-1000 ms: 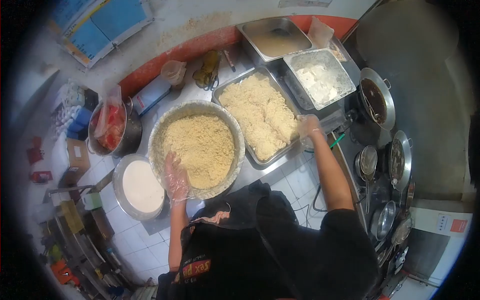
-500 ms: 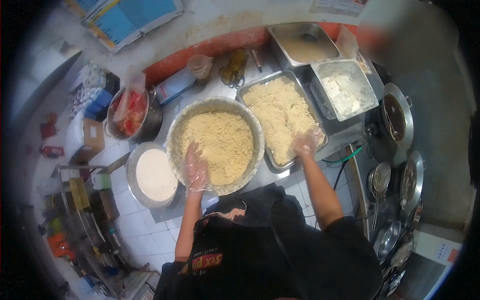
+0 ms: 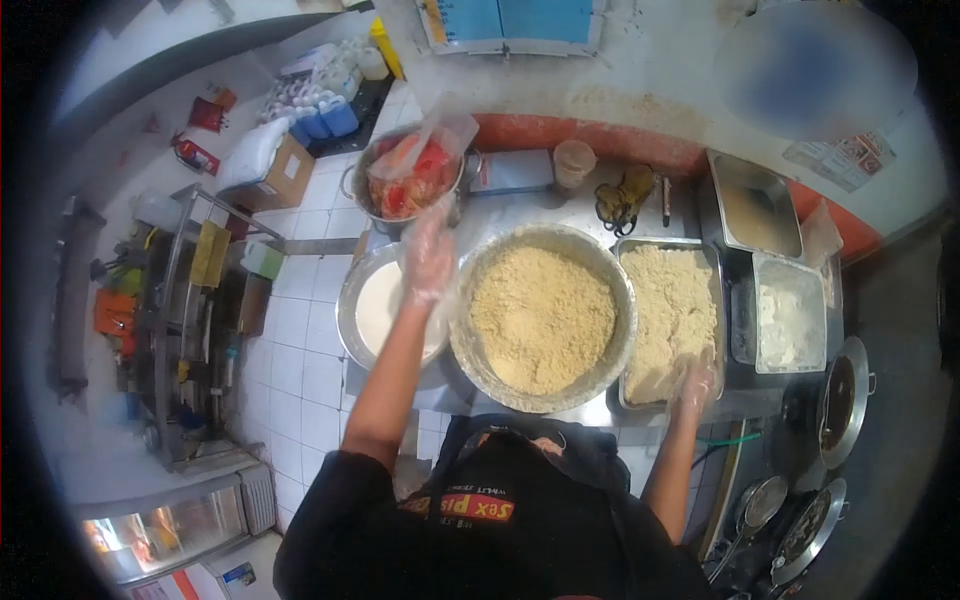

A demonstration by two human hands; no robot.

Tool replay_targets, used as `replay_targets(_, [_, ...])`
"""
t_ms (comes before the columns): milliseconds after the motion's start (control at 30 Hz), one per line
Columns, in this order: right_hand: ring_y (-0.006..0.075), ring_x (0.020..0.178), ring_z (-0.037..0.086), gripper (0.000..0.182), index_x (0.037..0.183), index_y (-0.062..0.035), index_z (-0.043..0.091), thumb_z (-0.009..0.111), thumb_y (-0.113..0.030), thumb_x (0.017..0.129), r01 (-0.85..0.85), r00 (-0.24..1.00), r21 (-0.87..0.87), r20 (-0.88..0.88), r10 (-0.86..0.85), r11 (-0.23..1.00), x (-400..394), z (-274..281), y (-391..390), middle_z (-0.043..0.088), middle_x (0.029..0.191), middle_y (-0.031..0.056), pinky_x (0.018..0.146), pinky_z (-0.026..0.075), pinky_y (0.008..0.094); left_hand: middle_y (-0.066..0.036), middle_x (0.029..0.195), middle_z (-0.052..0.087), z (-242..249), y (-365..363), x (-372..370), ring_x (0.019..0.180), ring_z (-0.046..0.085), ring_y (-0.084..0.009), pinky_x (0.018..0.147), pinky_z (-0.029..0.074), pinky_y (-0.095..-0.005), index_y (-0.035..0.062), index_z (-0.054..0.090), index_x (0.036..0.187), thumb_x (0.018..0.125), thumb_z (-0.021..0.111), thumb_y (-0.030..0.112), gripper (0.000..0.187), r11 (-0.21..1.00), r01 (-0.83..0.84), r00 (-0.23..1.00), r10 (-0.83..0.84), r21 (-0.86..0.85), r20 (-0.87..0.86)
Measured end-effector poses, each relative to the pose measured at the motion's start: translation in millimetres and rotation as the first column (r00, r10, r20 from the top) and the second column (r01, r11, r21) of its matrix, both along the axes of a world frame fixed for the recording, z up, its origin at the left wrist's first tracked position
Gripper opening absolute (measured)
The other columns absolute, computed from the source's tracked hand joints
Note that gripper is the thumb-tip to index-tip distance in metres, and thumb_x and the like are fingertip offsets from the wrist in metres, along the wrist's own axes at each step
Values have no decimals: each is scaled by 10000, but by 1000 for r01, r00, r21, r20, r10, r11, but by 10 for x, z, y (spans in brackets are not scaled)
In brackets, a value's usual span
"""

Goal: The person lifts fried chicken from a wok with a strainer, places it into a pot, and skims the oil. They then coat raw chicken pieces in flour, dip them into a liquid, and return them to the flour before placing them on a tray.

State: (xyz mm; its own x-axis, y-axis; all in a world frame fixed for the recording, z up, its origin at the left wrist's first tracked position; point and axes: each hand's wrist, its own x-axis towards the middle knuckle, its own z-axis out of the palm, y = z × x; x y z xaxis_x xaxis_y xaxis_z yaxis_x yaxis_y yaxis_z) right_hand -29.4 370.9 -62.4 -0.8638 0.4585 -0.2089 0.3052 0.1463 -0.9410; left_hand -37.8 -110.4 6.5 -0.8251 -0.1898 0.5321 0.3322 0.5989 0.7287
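My left hand (image 3: 430, 262), in a clear plastic glove, is raised over the basin of white batter (image 3: 377, 305), between it and the pot of red and pale food (image 3: 405, 195). Its fingers are stretched out toward the pot, somewhat blurred, with nothing visible in them. To the right stands a large round tub of yellowish crumbs (image 3: 543, 318). My right hand (image 3: 693, 385), gloved too, rests at the near right corner of the metal tray of crumbs (image 3: 668, 320). Its fingers lie loosely apart against the crumbs, the tips partly hidden.
Behind the tubs are a plastic cup (image 3: 573, 163), a dark tangled item (image 3: 625, 198) and a marker-like stick (image 3: 666, 202). Deep metal pans (image 3: 757, 210) stand at the back right, one holding white flour (image 3: 785, 320). Woks (image 3: 845, 400) line the right; a shelf rack (image 3: 180, 300) is left.
My left hand has left the crumb tub and moved up and left toward the pot. My right hand stays at the tray's near corner. The view has turned left.
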Motion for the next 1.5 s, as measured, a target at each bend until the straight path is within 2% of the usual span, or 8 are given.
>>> replay_targets(133, [209,1103,481,449,1286,-25,456,510,-117,850,26,1000,-242,21,-22,970,125,317,-301,498,1250,120,934,382,313,-202,1136,568,164,-675,-690,1080,525,-333,967,374,-375,-1,561,1134,749,555,100,399,925,-160,957,230,-345,174])
replay_targets(200, [231,1166,459,454,1272,2,458,515,-132,841,-53,999,-194,-1,54,980,174,317,-338,485,1277,141,983,342,318,-235,1132,562,215,-819,-891,1033,557,-347,885,441,-376,-20,538,1161,832,505,205,400,314,-617,729,572,-721,-375])
replay_targets(400, [227,1035,531,452,1228,53,481,549,-82,803,-59,998,30,5,59,998,355,515,-411,536,1181,170,896,406,302,-174,932,643,621,-1236,-1269,916,612,-295,841,462,-387,80,677,935,820,529,270,267,615,-330,601,722,-716,344])
replay_targets(500, [232,1056,524,448,1223,56,480,553,-81,802,-23,999,6,27,23,1000,429,567,-423,537,1176,171,929,385,309,-148,879,648,291,-1984,-1551,868,614,-294,810,470,-389,99,690,861,788,562,259,217,576,-321,675,696,-751,245])
replay_targets(667, [239,1110,487,394,1193,14,525,534,-163,842,10,1000,-134,-3,-10,991,472,137,-240,527,1197,141,968,352,344,-109,827,652,916,-2011,-1327,788,615,-273,737,479,-379,108,682,820,737,600,195,146,480,-208,788,598,-852,145])
replay_targets(1067, [227,1067,521,445,1229,55,469,547,-105,821,-1,998,-148,68,11,989,263,449,-535,518,1212,162,912,403,307,-86,816,672,1235,-2156,-942,756,632,-198,718,476,-313,80,693,832,743,614,88,119,747,-376,895,446,-547,-6])
replay_targets(1133, [229,1063,524,449,1231,59,468,547,-106,820,-3,997,-133,74,12,991,236,417,-553,521,1209,164,909,405,306,-61,801,675,1427,-2097,-930,753,613,-160,717,466,-291,58,695,849,767,621,111,123,899,-327,911,382,-292,156])
replay_targets(1500, [262,1107,517,474,1245,74,447,530,-67,800,-40,999,-112,16,42,993,100,171,-417,516,1222,199,953,375,309,-86,914,632,1597,-1843,-973,814,580,-161,757,460,-281,-30,626,985,782,645,129,258,703,-389,921,312,596,233])
